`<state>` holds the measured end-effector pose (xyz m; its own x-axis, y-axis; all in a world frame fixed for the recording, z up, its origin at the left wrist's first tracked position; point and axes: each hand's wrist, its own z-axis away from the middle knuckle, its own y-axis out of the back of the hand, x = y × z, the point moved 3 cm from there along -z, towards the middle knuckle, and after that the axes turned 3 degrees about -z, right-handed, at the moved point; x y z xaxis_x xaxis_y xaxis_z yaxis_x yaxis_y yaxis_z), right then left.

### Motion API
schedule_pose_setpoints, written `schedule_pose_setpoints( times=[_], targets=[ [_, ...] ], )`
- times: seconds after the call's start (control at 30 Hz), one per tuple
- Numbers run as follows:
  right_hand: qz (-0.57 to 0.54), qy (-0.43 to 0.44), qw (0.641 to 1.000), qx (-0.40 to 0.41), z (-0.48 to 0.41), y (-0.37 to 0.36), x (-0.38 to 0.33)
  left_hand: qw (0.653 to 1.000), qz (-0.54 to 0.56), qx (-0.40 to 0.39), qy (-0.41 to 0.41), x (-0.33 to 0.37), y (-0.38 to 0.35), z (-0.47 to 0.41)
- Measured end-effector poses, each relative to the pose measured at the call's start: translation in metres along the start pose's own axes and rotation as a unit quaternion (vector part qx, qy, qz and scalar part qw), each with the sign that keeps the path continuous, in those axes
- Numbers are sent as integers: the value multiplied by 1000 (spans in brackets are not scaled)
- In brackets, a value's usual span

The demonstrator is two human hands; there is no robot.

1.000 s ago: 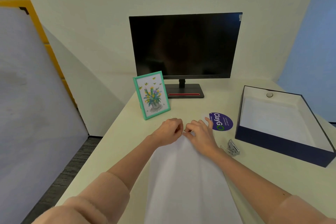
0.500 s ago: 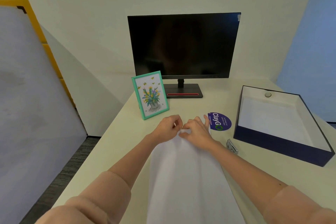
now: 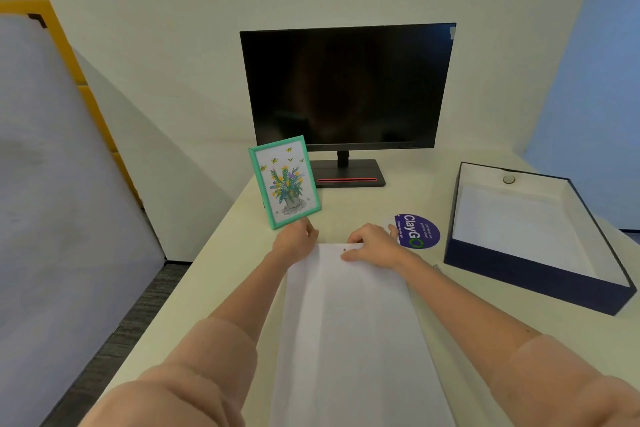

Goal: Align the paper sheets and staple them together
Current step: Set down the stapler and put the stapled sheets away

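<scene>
A stack of white paper sheets (image 3: 349, 322) lies lengthwise on the desk in front of me. Its far edge carries a small dark mark (image 3: 344, 249). My left hand (image 3: 294, 241) is curled at the far left corner of the sheets, fingertips touching that corner. At the far edge, towards the right, my right hand (image 3: 375, 246) rests with its thumb on top and its fingers curled over the edge. Only a sliver of the metal stapler (image 3: 437, 267) shows beside my right forearm.
A green picture frame (image 3: 284, 180) stands just beyond my left hand. A monitor (image 3: 346, 87) is at the back, a purple round sticker (image 3: 419, 230) lies by my right hand, and an open dark blue box (image 3: 533, 274) sits at the right. The desk edge drops off at the left.
My hands were pinched together at the middle of the far edge. Now they have spread apart: the left slid to the left corner, the right stayed near the edge. My forearm now covers the stapler.
</scene>
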<state>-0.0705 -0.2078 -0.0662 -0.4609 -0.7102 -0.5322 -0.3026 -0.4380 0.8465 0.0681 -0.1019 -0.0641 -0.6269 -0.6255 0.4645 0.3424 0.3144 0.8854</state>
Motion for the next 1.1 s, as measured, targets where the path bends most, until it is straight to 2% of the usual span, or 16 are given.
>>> schedule_pose_setpoints(
  times=[0.07, 0.13, 0.2, 0.3, 0.4, 0.5, 0.57, 0.63, 0.7, 0.73, 0.77, 0.83, 0.9, 0.97, 1.1],
  targets=[
    [-16, -5, 1000, -18, 1, 3, 1, 986, 161, 3, 49, -9, 4, 2],
    [-28, -12, 999, -30, 1, 5, 2, 950, 295, -22, 101, -18, 4, 9],
    [-35, -23, 999, -32, 0, 7, 3, 906, 386, -80, 155, -27, 2, 23],
    [-28, -37, 998, -39, -1, 9, 2, 892, 395, -150, 162, -39, -3, 42],
    [-2, -46, 998, -51, 3, 21, -5, 880, 429, -155, 134, -41, -7, 58],
    [17, -73, 996, -46, 16, 53, -2, 861, 484, -104, 115, -47, -3, 63],
    [-142, -107, 983, -42, 30, 69, 12, 859, 496, -71, 103, -50, 2, 65],
    [-336, -144, 930, -27, 50, 72, 24, 862, 496, -46, 90, -49, 9, 69],
    [-492, -168, 853, -36, 69, 60, 30, 862, 501, -33, 70, -43, 13, 72],
    [-537, -173, 825, -46, 79, 51, 28, 860, 506, -30, 62, -39, 16, 74],
    [-557, -175, 810, -49, 86, 43, 25, 861, 505, -25, 55, -34, 18, 77],
    [-550, -173, 817, -18, 97, 32, 16, 870, 492, -7, 37, -22, 27, 85],
    [-517, -158, 839, 57, 104, 34, 7, 879, 476, 29, 15, -7, 40, 94],
    [-479, -130, 859, 126, 111, 48, -9, 886, 456, 85, -9, 11, 62, 107],
    [-442, -49, 869, 217, 130, 85, -52, 892, 386, 224, -69, 48, 113, 135]
  ],
)
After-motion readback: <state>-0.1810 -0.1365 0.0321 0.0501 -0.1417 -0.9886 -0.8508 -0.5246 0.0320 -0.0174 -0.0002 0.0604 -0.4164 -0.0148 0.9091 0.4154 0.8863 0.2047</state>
